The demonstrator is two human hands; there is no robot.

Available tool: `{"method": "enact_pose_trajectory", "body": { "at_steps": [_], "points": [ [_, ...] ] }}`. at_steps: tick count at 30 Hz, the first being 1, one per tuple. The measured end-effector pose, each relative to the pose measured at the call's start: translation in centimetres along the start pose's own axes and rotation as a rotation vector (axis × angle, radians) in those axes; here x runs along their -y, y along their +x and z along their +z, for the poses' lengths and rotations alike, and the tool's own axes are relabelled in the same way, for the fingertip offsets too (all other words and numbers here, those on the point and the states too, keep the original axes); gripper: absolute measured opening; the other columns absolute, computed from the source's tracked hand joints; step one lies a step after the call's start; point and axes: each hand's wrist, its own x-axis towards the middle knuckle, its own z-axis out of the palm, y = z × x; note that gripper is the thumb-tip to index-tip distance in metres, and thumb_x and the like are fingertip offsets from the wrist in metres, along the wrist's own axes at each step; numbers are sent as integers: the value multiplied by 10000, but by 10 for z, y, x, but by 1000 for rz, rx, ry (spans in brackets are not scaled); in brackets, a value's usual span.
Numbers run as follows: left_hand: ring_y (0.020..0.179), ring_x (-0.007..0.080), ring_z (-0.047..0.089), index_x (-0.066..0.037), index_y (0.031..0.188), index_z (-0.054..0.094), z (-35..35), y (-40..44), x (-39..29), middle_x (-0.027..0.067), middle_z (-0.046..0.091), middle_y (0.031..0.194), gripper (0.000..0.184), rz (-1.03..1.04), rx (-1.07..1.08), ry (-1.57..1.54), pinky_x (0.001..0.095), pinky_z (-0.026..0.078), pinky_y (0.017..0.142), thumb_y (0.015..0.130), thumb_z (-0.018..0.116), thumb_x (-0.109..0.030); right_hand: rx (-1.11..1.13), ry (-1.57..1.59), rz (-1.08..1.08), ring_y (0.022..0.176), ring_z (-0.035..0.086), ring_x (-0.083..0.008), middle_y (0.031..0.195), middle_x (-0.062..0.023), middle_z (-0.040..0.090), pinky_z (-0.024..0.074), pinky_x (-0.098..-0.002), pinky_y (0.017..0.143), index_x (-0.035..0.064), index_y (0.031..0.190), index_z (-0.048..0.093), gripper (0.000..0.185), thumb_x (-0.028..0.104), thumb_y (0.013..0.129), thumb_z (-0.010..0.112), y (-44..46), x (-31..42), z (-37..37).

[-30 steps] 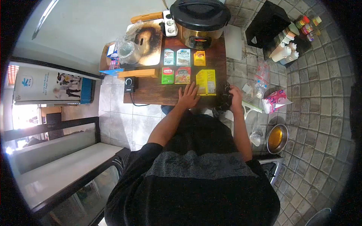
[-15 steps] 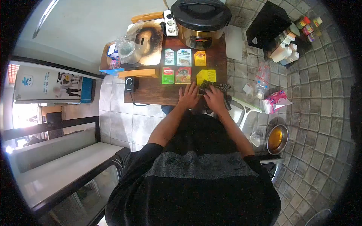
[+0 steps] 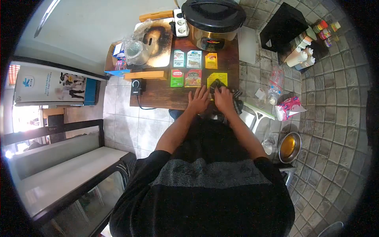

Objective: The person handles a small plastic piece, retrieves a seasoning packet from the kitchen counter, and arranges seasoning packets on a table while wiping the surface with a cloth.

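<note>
My left hand [image 3: 199, 100] lies flat near the front edge of the wooden table [image 3: 158, 97], fingers spread, holding nothing. Close beside it, my right hand [image 3: 224, 100] has its fingers closed on a dark patterned cloth [image 3: 217, 84], which overlaps the lower part of a yellow packet [image 3: 223, 76]. Part of the cloth is hidden under the hand. Beyond my left hand are a red packet [image 3: 193, 78] and a green packet [image 3: 177, 78]. Behind these lie a pale green packet [image 3: 179, 59], a white-and-blue packet [image 3: 194, 59] and a smaller yellow-orange packet [image 3: 211, 61].
A large rice cooker [image 3: 213, 23] stands at the back beside a power strip [image 3: 180, 24]. A scorched tray [image 3: 160, 45] with a plastic bag [image 3: 136, 51] is at the left. To the right are a tissue pack [image 3: 288, 107] and a metal pan of yellow liquid [image 3: 280, 149].
My right hand has shifted slightly and bunched the cloth forward over the yellow packet. My left hand stays almost in place. The view has moved a little.
</note>
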Motion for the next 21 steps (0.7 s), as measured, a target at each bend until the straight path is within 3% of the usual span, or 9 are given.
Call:
{"method": "enact_pose_trajectory", "body": {
  "at_steps": [6, 13, 17, 20, 21],
  "points": [
    [1358, 247, 87, -267, 1416, 143, 5, 2, 1, 8, 77, 1485, 525, -27, 36, -11, 584, 71, 1030, 932, 281, -418, -128, 3, 13, 892, 491, -334, 977, -128, 495, 426, -435, 720, 106, 1088, 577, 312, 229, 802, 552, 30, -8, 11],
    [1359, 248, 89, -263, 1418, 132, 5, 1, 2, 7, 81, 1485, 536, -31, 31, -15, 581, 66, 1031, 931, 268, -439, -41, 73, 48, 881, 495, -327, 964, -135, 495, 429, -430, 704, 103, 1114, 567, 356, 244, 786, 583, 17, -1, 1],
    [1356, 251, 104, -253, 1418, 148, 1, 1, 0, 14, 92, 1485, 538, -38, 66, -11, 583, 75, 1024, 928, 276, -435, 21, 86, -2, 904, 480, -322, 951, -132, 482, 419, -431, 723, 85, 1139, 540, 390, 241, 785, 588, -9, 2, -3],
    [1355, 255, 109, -241, 1416, 164, 1, 0, -1, 21, 93, 1485, 533, -25, 27, -45, 584, 79, 1022, 930, 269, -433, 45, 94, -33, 984, 466, -345, 1037, -161, 481, 409, -438, 793, 39, 1123, 530, 376, 212, 792, 574, -14, 3, -4],
    [1355, 255, 109, -241, 1416, 164, -2, -1, -2, 21, 93, 1485, 533, -25, 28, -44, 584, 79, 1022, 930, 269, -433, -79, 51, -83, 1029, 451, -361, 1091, -185, 469, 398, -440, 835, 11, 1110, 523, 368, 194, 794, 565, -11, 2, 0]
  ]
}}
